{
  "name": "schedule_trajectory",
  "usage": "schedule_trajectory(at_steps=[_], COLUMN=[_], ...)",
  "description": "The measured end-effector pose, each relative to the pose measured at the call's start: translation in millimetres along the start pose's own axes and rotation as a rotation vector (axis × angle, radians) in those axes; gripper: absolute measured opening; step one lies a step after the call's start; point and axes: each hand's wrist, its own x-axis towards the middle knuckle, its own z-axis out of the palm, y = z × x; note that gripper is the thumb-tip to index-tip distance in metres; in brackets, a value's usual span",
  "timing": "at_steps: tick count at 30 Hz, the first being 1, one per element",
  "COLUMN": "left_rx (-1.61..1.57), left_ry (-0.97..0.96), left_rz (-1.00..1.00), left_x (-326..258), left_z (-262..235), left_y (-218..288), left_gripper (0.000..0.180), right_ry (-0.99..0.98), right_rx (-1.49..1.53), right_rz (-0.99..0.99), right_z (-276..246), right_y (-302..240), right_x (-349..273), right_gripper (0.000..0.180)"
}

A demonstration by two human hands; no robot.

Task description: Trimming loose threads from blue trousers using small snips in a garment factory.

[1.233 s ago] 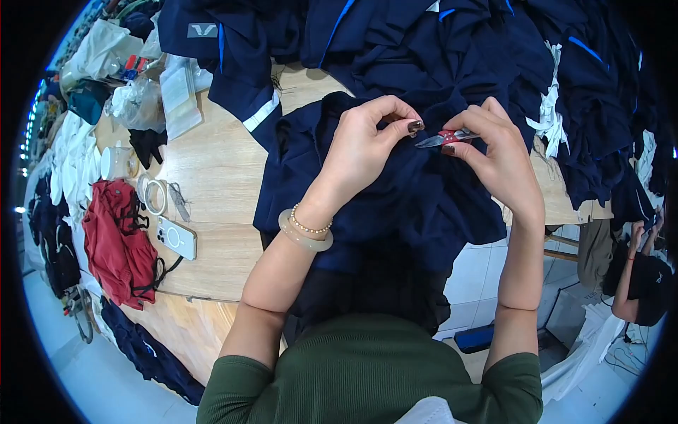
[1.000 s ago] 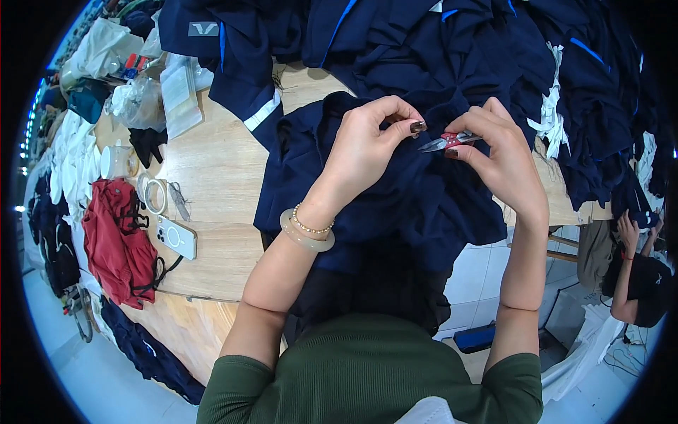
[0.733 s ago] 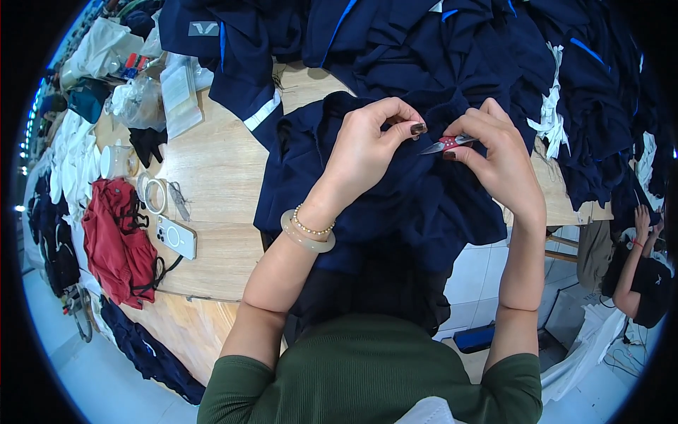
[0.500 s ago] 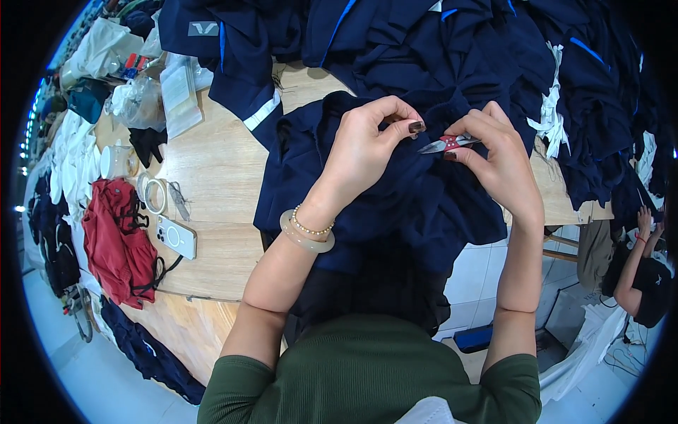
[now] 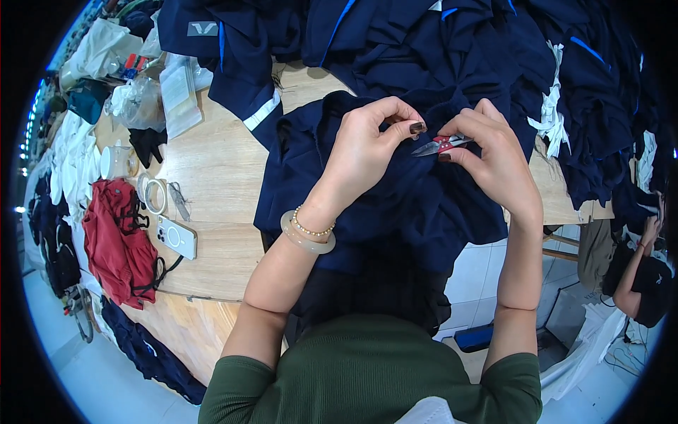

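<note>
A navy blue garment (image 5: 395, 212) lies bunched on the wooden table (image 5: 212, 169) in front of me. My left hand (image 5: 371, 145) pinches a fold of its fabric between thumb and fingers. Right beside it, my right hand (image 5: 494, 152) grips small red-handled thread snips (image 5: 439, 145), their metal tip pointing left at the pinched fold. The two hands are a few centimetres apart. A pale bangle and a bead bracelet sit on my left wrist.
A heap of navy garments (image 5: 438, 42) with blue trim covers the back of the table. At left lie a white phone (image 5: 176, 237), a tape roll (image 5: 152, 194), a red cloth (image 5: 116, 240) and plastic bags (image 5: 141, 99). Another person (image 5: 639, 272) sits at far right.
The snips and my right hand have shifted very slightly; the left hand keeps its pinch on the fabric. The person at right has moved an arm.
</note>
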Motion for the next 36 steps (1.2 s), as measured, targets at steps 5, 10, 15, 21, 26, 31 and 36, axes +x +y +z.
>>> schedule_trajectory(at_steps=[5, 10, 15, 21, 26, 31, 36], left_rx=[0.013, 0.001, 0.161, 0.753, 0.53, 0.534, 0.576], left_ry=[0.004, 0.017, 0.375, -0.225, -0.295, -0.164, -0.09], left_rz=[-0.011, 0.009, -0.015, 0.124, 0.124, 0.155, 0.246], left_x=[0, -2, -13, -69, -63, -39, -43], left_z=[0, -2, -16, -12, -27, -97, -130], left_y=[0, -2, -8, -9, 8, 69, 128], left_gripper=[0.01, 0.009, 0.019, 0.023, 0.02, 0.015, 0.025], right_ry=[-0.041, -0.023, 0.186, -0.045, -0.253, -0.148, 0.363], right_rx=[-0.007, -0.032, 0.434, 0.992, 0.987, 0.282, 0.748], right_rz=[-0.006, -0.059, 0.216, 0.127, 0.15, -0.047, 0.002], right_z=[-1, 4, 9, 43, 52, 27, -25], right_y=[-2, 4, 30, 36, 15, 14, 20], right_x=[2, 0, -11, -15, -4, -7, -22], right_gripper=[0.016, 0.018, 0.018, 0.023, 0.027, 0.015, 0.018])
